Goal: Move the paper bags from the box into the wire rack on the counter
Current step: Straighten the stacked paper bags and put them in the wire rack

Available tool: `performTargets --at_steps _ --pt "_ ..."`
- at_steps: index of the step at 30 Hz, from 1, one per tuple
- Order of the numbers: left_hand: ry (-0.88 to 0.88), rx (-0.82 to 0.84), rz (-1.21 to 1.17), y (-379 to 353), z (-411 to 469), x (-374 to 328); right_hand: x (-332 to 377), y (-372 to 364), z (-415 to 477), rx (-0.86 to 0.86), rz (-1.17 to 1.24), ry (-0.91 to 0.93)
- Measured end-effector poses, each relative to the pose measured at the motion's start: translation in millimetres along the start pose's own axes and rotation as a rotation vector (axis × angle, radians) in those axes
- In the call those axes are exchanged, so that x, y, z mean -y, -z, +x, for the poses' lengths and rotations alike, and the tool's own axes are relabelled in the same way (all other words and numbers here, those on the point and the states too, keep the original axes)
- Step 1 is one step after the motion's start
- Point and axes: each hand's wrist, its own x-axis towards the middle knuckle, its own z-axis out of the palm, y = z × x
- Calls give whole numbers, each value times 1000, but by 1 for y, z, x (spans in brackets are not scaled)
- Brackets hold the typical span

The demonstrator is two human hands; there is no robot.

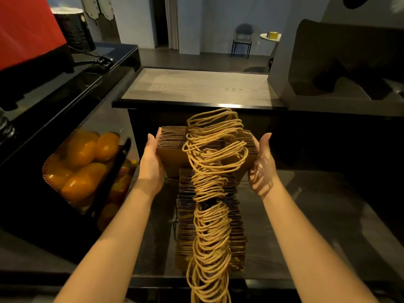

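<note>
Both hands up at frame centre, clamping a bundle of paper bags [172, 147] between flat palms. Left hand [153, 162] is on the bundle's left end, fingers [153, 137] straight and pointing up-frame along the bag edges, not curled round anything. Right hand [263, 167] mirrors it on the right end, fingers [266, 138] straight too. So the hold is palm pressure, not a pinch. The bundle sits edge-up, and its twine handles [216, 136] loop up between the two hands, clear of the fingertips.

Below the bundle, running down to the bottom of the frame, a long row of bags [185, 217] stands on the dark counter [317, 215], handles up. A bit of black wire [175, 225] shows at the row's left side. It's probably the wire rack, but it's mostly hidden by bags. The bundle hangs above the far end of that row, and I can't tell whether they touch.

Left of frame: oranges [87, 154] behind perforated mesh. Upper centre: wooden top [196, 86].
</note>
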Motion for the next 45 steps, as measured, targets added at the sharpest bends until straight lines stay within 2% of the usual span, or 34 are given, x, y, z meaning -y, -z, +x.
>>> performTargets --at_steps 3,8,12,14,16,19,22,26,32,35,41,45 --pt "22 0 18 3 -2 2 -2 6 1 -54 -7 -6" --pt "34 8 94 0 -11 4 -8 0 -10 9 -14 -19" --pt "36 -72 71 11 -36 9 -17 21 -22 -199 -83 -47" --pt "94 -75 79 15 -65 31 -44 38 -39 -239 -198 -61" --pt "157 -17 43 14 -94 52 -75 44 -60 -159 -194 -137" --pt "232 44 -31 7 -116 62 -103 32 -89 68 -23 -153" --pt "261 45 -107 -4 -126 61 -106 19 -100 63 138 -203" --pt "280 -9 -154 -6 -127 63 -104 10 -101 51 212 -208" --pt "291 21 -108 -4 -129 61 -106 8 -99 -3 196 -225" --pt "287 35 -76 -4 -130 60 -104 11 -100 28 142 -228" --pt "222 62 -112 -5 -123 58 -85 15 -96 85 2 -81" --pt "183 116 -49 -9 -120 52 -83 11 -89 102 -79 -58"
